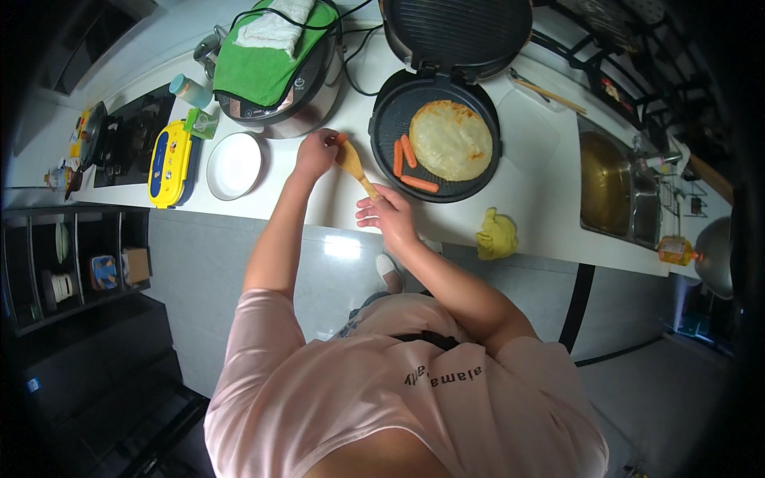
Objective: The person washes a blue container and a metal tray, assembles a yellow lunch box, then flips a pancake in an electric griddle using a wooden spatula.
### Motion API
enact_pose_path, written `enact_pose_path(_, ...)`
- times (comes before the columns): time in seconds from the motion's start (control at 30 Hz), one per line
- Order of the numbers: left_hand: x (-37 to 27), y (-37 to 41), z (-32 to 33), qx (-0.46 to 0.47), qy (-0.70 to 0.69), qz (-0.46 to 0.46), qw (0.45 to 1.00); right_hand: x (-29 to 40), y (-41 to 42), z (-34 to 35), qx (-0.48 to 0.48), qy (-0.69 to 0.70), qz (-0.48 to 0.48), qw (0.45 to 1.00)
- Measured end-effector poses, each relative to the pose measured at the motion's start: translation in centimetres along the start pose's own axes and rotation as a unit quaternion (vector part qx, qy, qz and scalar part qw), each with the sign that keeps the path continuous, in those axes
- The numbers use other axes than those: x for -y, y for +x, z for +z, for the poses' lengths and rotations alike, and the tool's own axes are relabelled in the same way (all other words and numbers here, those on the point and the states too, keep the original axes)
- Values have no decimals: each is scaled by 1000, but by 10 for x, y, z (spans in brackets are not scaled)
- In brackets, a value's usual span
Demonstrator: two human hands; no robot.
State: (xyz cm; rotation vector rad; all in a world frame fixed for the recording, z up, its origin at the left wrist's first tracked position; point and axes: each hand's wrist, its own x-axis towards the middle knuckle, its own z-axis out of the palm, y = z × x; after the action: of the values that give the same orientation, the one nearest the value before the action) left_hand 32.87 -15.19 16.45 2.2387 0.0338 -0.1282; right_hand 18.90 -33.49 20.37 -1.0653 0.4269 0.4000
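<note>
My right hand (391, 216) grips the handle of a wooden spatula (351, 160) over the counter's front part. At the spatula's broad end, my left hand (318, 154) has its fingertips on a small orange-red piece of sausage (341, 138), mostly hidden by the fingers and the blade. To the right, an electric griddle (382, 156) stands with its ribbed lid (457, 36) raised. On its lower plate lie a browned flatbread (452, 142) and three sausages (419, 183) along the left side. A white dish (234, 166) sits left of my left hand.
Behind my left hand is an electric cooker (305, 113) under a green cloth (254, 71). A yellow lunch box (171, 164) stands further left, near a black cooktop (134, 137). A crumpled yellow cloth (496, 234) lies at the counter's front edge; the sink (603, 179) is far right.
</note>
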Motion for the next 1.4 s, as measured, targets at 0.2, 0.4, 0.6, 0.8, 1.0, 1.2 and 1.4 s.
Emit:
enact_pose_path(0.2, -86, -16, 0, -18, -15, 44, 999, 57, -43, -38, 21, -25, -87, 996)
enact_pose_path(0.4, -138, 6, 51, -17, 92, 51, 994, 102, -17, -77, -46, -133, -86, 986)
enact_pose_path(0.6, -114, -1, 50, -50, 33, 109, 992, 111, 2, -91, -61, -154, -97, 981)
enact_pose_path(0.8, -107, -81, 10, -124, -80, 56, 987, 112, -14, -115, -57, -179, -146, 971)
enact_pose_path(1.0, -88, -163, 43, -52, -181, -36, 981, 122, 2, -107, -17, -225, -154, 962)
enact_pose_path(1.2, -64, -210, 63, -7, -205, -117, 972, 186, -39, -144, 36, -358, -129, 924)
enact_pose_path(1.4, -48, -206, 55, -40, -200, -85, 975, 181, -73, -161, 38, -410, -77, 908)
